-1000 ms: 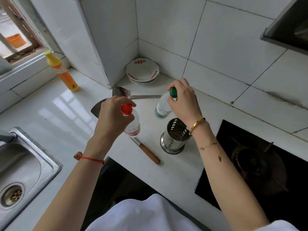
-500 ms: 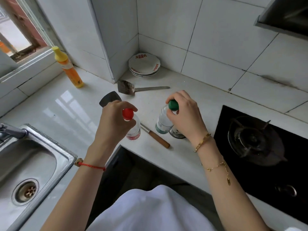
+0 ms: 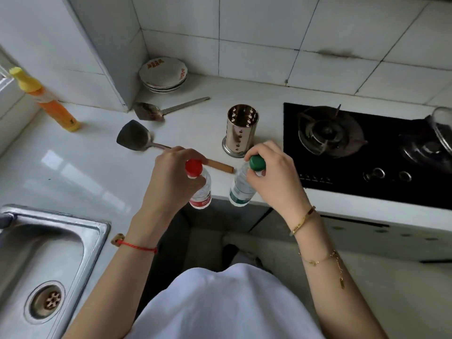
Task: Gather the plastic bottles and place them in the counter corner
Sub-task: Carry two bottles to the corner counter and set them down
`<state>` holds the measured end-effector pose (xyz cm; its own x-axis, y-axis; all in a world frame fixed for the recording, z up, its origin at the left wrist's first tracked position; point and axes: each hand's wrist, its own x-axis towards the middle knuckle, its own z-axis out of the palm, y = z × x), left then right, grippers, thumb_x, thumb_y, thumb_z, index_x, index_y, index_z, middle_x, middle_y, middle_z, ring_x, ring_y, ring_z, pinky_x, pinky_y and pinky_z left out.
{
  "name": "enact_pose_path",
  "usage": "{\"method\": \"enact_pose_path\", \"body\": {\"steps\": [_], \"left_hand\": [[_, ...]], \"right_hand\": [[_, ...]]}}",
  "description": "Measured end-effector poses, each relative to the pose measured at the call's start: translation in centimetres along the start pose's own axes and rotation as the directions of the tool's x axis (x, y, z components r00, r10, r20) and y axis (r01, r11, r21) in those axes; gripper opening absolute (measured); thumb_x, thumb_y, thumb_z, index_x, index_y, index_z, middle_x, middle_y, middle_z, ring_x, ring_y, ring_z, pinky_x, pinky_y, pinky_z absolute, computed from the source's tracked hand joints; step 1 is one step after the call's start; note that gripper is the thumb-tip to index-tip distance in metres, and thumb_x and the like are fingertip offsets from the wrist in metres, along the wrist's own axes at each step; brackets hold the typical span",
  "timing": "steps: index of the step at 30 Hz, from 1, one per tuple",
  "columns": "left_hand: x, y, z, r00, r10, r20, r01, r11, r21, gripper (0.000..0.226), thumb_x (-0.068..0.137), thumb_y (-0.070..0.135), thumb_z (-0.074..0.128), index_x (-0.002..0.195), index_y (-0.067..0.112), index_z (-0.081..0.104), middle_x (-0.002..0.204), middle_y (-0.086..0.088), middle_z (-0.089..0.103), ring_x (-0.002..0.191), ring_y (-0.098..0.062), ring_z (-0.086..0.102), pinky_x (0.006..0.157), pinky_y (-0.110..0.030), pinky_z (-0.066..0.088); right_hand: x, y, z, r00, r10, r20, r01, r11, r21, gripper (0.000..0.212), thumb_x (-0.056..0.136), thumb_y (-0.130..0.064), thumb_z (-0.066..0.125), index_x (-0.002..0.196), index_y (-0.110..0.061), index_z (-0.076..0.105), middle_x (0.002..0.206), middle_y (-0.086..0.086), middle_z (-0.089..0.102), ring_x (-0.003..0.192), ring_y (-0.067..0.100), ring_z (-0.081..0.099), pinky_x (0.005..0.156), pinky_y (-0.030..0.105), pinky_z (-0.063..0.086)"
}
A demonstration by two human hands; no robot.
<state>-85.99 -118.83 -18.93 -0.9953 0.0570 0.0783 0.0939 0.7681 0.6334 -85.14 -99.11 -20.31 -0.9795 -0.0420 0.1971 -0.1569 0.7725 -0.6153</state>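
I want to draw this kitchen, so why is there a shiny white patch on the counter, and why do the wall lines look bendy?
In the head view, the glossy white counter mirrors bright light, probably daylight from the left; the wide-angle lens bows the white wall tiles. The left hand on the red-capped clear plastic bottle looks sharp, not blurred.

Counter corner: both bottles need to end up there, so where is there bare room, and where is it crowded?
The corner itself holds the stacked plates, with the metal spatula in front. Bare counter runs right of the plates along the back tiles, behind the perforated steel holder. A wide bare stretch also lies between the orange bottle and the sink.
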Motion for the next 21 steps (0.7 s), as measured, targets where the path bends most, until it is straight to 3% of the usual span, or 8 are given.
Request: {"method": "enact_pose_path", "body": {"steps": [4,9,12,16,18,21], "left_hand": [[-2.0,1.2,1.2,0.993,0.104,0.060,-0.104,0.995,-0.004,0.033,0.066,0.009,0.077,0.095,0.023,0.072,0.106,0.001,0.069,0.093,-0.014,0.059,0.079,-0.027,0.050],[-4.0,3.7,3.1,0.955,0.247,0.163,-0.249,0.969,-0.012,0.033,0.065,0.007,0.076,0.094,0.022,0.073,0.103,0.002,0.071,0.089,-0.012,0.058,0.072,-0.016,0.041],[-5.1,5.6,4.6,0.907,0.348,0.235,-0.353,0.935,-0.021,0.033,0.065,0.007,0.074,0.094,0.023,0.073,0.099,0.003,0.070,0.087,-0.011,0.058,0.069,-0.010,0.038],[-6.8,8.9,7.0,0.831,0.455,0.319,-0.454,0.887,-0.082,0.034,0.064,0.005,0.073,0.092,0.025,0.073,0.094,0.005,0.069,0.088,-0.014,0.059,0.073,-0.021,0.046],[-7.8,10.7,8.5,0.795,0.494,0.353,-0.491,0.865,-0.105,0.035,0.064,0.005,0.073,0.092,0.026,0.072,0.095,0.007,0.068,0.090,-0.012,0.058,0.072,-0.017,0.044],[-9.4,13.6,11.2,0.732,0.546,0.408,-0.547,0.828,-0.128,0.034,0.065,0.006,0.073,0.092,0.026,0.072,0.096,0.007,0.068,0.089,-0.010,0.057,0.071,-0.009,0.037]], "right_hand": [[-4.5,0.4,-1.6,0.994,0.096,-0.051,-0.097,0.995,-0.008,0.019,0.078,-0.004,0.064,0.094,-0.015,0.061,0.103,-0.005,0.054,0.078,0.006,0.046,0.067,0.009,0.035],[-10.0,1.2,-3.8,0.968,0.214,-0.132,-0.219,0.975,-0.023,0.019,0.079,-0.005,0.063,0.094,-0.016,0.060,0.106,-0.005,0.054,0.081,0.008,0.051,0.070,0.017,0.043],[-13.1,1.9,-5.4,0.944,0.272,-0.184,-0.282,0.959,-0.027,0.018,0.080,-0.005,0.063,0.093,-0.016,0.060,0.105,-0.005,0.054,0.084,0.009,0.053,0.070,0.019,0.046],[-17.3,3.7,-7.6,0.901,0.353,-0.254,-0.369,0.929,-0.018,0.019,0.080,-0.005,0.062,0.092,-0.018,0.059,0.103,-0.008,0.053,0.081,0.006,0.051,0.067,0.014,0.043],[-19.4,4.8,-8.9,0.874,0.391,-0.289,-0.412,0.911,-0.013,0.018,0.080,-0.007,0.062,0.092,-0.019,0.059,0.102,-0.009,0.053,0.079,0.005,0.050,0.066,0.014,0.042],[-22.6,6.6,-11.0,0.831,0.437,-0.343,-0.464,0.886,0.005,0.018,0.079,-0.007,0.063,0.092,-0.019,0.059,0.102,-0.009,0.054,0.081,0.007,0.054,0.069,0.025,0.051]]}}
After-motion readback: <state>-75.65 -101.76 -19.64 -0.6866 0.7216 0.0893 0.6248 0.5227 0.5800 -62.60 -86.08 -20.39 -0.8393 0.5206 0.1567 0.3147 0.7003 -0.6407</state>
